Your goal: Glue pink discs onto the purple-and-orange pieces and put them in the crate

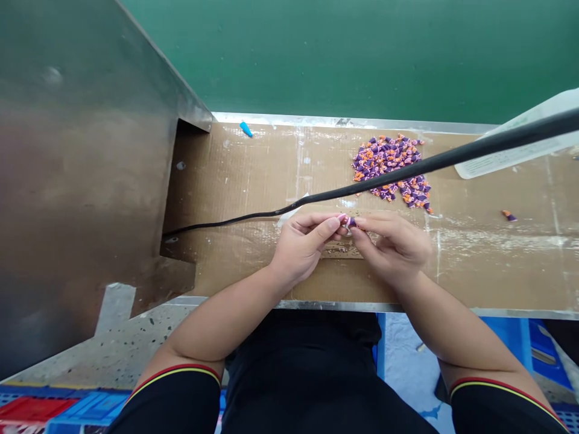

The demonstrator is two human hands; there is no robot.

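Observation:
My left hand [304, 246] and my right hand [394, 246] meet fingertip to fingertip just above the cardboard-covered bench. Between the right thumb and fingers is a small purple piece [352, 222] with a pale edge. The left thumb and forefinger pinch a tiny pink part [342, 217] right beside it. Fingers cover most of both, so I cannot tell whether they are joined. Behind the right hand lies a pile of small purple, orange and pink pieces [384, 158]. One similar piece [509, 216] lies alone to the right.
A black cable [335, 194] crosses above the bench, passing in front of the pile. At left stands a large metal housing [90, 169]. A blue pointed cap-like object [245, 128] lies near the back edge. A white plastic container [497, 158] is at right.

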